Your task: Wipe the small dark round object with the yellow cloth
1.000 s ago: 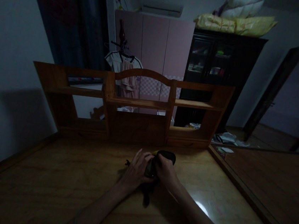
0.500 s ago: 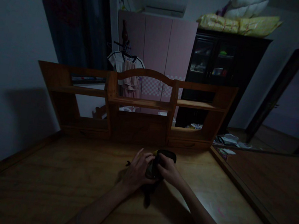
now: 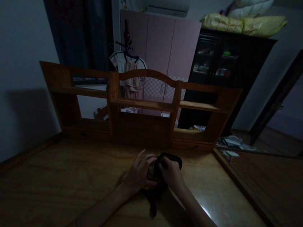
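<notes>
Both my hands meet over a small dark object [image 3: 175, 160] lying on the wooden desk [image 3: 51, 186]. It looks like a black pouch or strap with a dark tail [image 3: 153, 207] trailing toward me; the light is too dim to name it. My left hand [image 3: 139, 171] curls over its left side with the fingers bent. Gripping it from the right, my right hand [image 3: 170, 172] has its fingers closed. A paler part shows between the two hands.
A wooden shelf unit [image 3: 141, 105] stands along the back of the desk. Behind it are a pink wardrobe [image 3: 169, 46], a dark glass cabinet [image 3: 221, 63] with bedding on top, and clothes on a hanger [image 3: 127, 67]. A second wooden surface [image 3: 276, 184] lies to the right.
The hands stay on the dark object; its far end has shifted slightly right and its dark tail reaches a little nearer me. The view has drifted a little.
</notes>
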A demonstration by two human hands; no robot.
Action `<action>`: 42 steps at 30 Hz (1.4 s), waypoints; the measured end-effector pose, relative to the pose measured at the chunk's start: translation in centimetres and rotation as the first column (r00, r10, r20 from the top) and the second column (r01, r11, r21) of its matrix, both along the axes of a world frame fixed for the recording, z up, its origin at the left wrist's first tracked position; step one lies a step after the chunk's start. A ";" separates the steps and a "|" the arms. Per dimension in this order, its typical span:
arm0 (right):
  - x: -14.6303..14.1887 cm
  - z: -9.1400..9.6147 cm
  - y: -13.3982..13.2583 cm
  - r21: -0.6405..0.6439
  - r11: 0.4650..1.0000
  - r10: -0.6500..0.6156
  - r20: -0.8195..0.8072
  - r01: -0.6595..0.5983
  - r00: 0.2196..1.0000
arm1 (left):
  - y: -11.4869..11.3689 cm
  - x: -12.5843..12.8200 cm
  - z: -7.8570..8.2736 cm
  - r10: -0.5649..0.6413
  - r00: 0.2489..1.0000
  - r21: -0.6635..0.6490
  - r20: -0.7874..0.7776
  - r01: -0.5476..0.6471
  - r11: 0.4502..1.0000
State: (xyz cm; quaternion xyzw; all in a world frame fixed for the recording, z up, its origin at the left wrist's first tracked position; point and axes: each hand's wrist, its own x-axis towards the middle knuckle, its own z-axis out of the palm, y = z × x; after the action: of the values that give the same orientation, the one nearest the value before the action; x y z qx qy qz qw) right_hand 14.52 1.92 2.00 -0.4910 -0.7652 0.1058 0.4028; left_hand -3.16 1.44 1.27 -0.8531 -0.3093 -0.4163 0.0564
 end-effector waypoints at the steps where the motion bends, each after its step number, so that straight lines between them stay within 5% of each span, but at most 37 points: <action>1: 0.1 -0.1 0.0 -0.001 0.999 0.033 -0.002 -0.033 0.999 | 0.0 0.0 0.0 0.003 1.000 0.006 0.001 -0.003 1.000; 8: 0.4 -0.7 0.4 -0.009 0.978 0.206 -0.092 -0.208 0.974 | -0.3 0.1 0.2 0.029 0.998 0.050 -0.049 -0.027 0.998; 19: -0.1 0.5 -0.3 -0.055 0.998 -0.024 0.009 0.025 1.000 | -0.2 -0.1 0.1 0.052 0.997 -0.002 -0.065 -0.052 0.999; 27: -0.4 -0.9 0.1 -0.109 0.992 0.053 -0.105 -0.064 0.993 | -0.1 0.1 -0.1 0.046 0.998 0.006 -0.044 -0.045 0.999; 42: -0.2 -0.9 -0.1 -0.053 0.997 -0.052 -0.014 0.052 0.999 | -0.1 0.0 0.2 0.048 0.999 -0.015 -0.021 -0.048 0.999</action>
State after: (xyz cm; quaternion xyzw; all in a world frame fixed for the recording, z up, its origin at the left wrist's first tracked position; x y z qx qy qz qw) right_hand 14.31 1.82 1.11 -0.5203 -0.7459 0.1191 0.3984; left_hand -3.17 1.39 1.45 -0.8501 -0.3324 -0.4036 0.0631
